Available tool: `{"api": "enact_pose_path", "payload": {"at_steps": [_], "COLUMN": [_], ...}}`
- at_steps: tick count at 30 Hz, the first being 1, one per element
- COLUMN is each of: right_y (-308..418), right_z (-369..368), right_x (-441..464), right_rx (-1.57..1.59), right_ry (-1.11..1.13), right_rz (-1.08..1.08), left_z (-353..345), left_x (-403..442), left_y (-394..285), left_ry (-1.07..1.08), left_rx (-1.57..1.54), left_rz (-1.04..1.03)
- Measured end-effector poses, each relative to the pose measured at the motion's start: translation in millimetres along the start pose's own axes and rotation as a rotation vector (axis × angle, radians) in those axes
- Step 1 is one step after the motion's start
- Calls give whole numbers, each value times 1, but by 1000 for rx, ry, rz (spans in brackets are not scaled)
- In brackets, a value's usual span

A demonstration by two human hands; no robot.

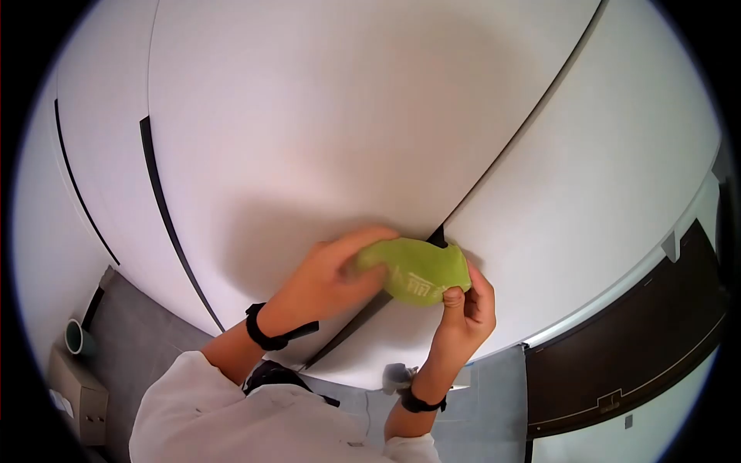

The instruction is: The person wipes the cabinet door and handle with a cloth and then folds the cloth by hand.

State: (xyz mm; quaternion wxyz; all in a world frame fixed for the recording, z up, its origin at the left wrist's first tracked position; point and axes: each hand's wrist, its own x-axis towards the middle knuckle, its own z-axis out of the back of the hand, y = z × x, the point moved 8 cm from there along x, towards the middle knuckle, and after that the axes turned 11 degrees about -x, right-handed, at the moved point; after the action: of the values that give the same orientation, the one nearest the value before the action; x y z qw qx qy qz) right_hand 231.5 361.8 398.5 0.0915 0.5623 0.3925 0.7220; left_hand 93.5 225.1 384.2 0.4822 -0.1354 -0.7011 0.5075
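In front of a tall white cabinet door (309,100), a lime-green soft-looking cloth or pouch (413,270) with pale print on it is held between my two hands. My right hand (467,309) pinches its right end, thumb on the near face and fingers behind. Around its left end closes my left hand (336,270), slightly smeared by motion, with the thumb in front and fingers along the top. Behind the green piece, a black handle strip (351,328) runs along the door gap, partly hidden. Each wrist wears a black strap.
More white doors with black handle strips (166,201) stand to the left. A small cabinet (81,397) with a round pot (77,337) is at lower left. On the right is a dark brown door (625,339). Grey floor (154,309) shows below.
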Motion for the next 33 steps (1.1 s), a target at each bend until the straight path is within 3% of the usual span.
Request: {"api": "enact_pose_path", "payload": {"at_steps": [5, 7, 9, 12, 13, 15, 22, 26, 28, 31, 33], "right_y": [9, 2, -8, -4, -4, -1, -21, -5, 2, 5, 10], "right_z": [-2, 2, -4, -2, -2, -3, -2, 3, -2, -4, 0], "right_x": [-1, -10, -21, -18, -10, -4, -29, -11, -1, -7, -12], "right_rx": [-128, -135, -21, -149, -19, 70, -1, -198, -122, -9, 41], "right_ry": [133, 89, 121, 128, 141, 155, 131, 114, 106, 93, -2], "right_rz": [-54, -73, -131, -29, -145, -179, -190, -162, -155, -179, -67], "left_z": [5, 6, 12, 16, 15, 16, 17, 17, 23, 18, 20], "left_x": [-9, -17, -23, -18, -19, -11, -41, -33, -27, -28, -32], "left_y": [31, 43, 44, 43, 38, 22, 60, 30, 15, 18, 21], "left_ry": [-45, -77, -121, -80, -57, -106, -140, -42, -111, -208, -223], "left_rx": [-193, -263, -145, -229, -227, -243, -269, -173, -267, -388, -375], "left_rz": [9, 44, -167, -152, -102, -107, 98, 25, -55, 34, 51]}}
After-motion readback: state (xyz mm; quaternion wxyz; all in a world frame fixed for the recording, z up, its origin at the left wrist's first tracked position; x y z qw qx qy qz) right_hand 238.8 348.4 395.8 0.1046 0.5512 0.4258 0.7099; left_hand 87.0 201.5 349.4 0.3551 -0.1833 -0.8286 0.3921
